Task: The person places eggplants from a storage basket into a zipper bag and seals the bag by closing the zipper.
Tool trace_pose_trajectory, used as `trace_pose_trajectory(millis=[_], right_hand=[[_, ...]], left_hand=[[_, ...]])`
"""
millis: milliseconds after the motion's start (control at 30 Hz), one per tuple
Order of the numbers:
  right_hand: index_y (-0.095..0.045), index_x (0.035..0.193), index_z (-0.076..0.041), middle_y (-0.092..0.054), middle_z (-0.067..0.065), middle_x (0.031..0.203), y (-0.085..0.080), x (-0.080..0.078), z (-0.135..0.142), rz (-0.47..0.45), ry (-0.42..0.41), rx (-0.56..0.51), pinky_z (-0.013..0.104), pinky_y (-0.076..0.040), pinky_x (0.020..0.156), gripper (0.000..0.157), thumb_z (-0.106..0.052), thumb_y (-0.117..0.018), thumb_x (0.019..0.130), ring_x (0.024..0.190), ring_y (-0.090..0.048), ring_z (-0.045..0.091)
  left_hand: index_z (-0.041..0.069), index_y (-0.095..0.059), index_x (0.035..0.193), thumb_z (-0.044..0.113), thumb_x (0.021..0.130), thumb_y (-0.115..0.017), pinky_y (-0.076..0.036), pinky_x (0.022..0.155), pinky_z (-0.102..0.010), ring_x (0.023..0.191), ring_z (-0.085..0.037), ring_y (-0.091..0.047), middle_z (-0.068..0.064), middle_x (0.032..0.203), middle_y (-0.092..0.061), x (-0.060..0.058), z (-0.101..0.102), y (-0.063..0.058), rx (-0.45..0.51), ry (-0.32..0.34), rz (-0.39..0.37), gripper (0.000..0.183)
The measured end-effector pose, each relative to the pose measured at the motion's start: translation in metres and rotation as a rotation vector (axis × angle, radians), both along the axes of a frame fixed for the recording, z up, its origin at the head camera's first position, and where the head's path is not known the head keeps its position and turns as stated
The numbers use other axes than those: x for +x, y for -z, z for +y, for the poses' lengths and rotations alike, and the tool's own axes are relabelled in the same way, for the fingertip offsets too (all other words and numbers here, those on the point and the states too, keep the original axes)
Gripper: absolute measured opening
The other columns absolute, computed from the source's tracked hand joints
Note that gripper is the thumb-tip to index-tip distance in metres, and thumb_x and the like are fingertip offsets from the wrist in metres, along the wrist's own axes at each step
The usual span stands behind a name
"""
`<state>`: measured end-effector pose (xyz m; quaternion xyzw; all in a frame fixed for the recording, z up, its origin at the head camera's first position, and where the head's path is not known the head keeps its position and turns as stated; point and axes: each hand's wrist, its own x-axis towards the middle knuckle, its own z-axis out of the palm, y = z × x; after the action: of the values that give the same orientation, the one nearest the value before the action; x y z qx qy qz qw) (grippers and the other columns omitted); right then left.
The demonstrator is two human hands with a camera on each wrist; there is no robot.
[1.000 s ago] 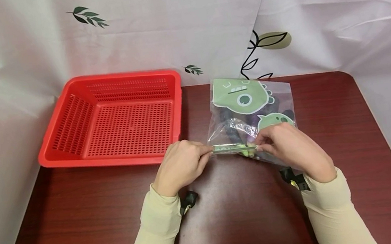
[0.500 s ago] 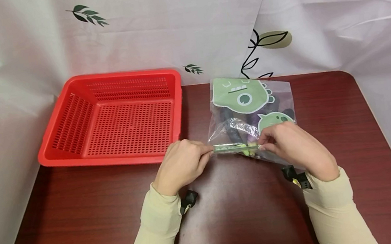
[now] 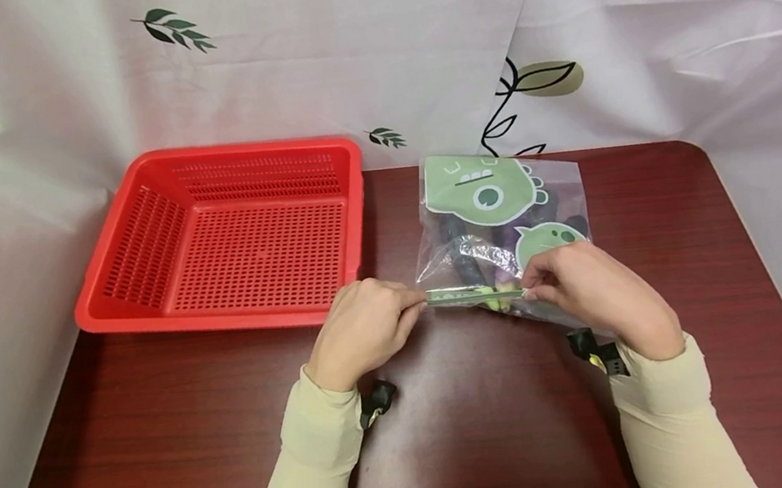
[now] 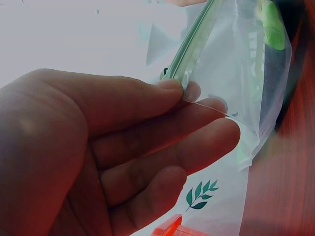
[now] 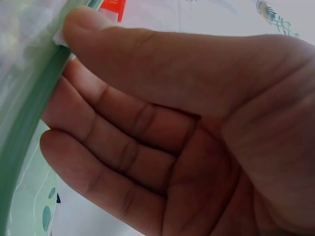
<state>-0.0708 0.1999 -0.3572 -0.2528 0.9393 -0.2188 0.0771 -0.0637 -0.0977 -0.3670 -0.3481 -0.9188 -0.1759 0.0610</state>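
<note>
In the head view, a clear zip bag (image 3: 477,189) with green cartoon prints stands at the right back of the table. Dark purple things (image 3: 464,254) with light green ends (image 3: 496,298) show through its plastic; their kind is hard to tell. A green zip strip (image 3: 470,294) runs along the bag's near, upper edge. My left hand (image 3: 364,330) pinches the strip's left end between thumb and forefinger, the other fingers loosely bent in the left wrist view. Farther right, my right hand (image 3: 598,289) pinches a small white slider (image 5: 60,39) on the strip, mostly hidden by the thumb.
A red perforated basket (image 3: 269,317) sits at the back left, its near right corner close behind my left hand. White leaf-patterned cloth (image 3: 259,70) hangs behind the dark red wooden table (image 3: 482,449) and along its sides.
My right hand has slid a little to the right along the zip strip, and more of the strip shows between the hands. My left hand stays in place.
</note>
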Motion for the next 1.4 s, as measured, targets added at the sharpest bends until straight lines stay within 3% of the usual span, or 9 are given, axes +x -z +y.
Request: trace_pose_trajectory(millis=[1400], right_hand=[[-0.074,0.084,-0.017,-0.065,-0.012,0.075,0.002,0.008,0.015,0.002,0.039,0.018,0.035,-0.052,0.068,0.013,-0.007,-0.082,0.082,0.070,-0.059,0.008]], left_hand=[[0.021,-0.081,0.093,0.020,0.092,-0.070,-0.050,0.053,-0.036,0.067,-0.013,-0.069,0.009,0.079,-0.072,0.001,-0.003,-0.002,-0.015,0.002,0.006,0.011]])
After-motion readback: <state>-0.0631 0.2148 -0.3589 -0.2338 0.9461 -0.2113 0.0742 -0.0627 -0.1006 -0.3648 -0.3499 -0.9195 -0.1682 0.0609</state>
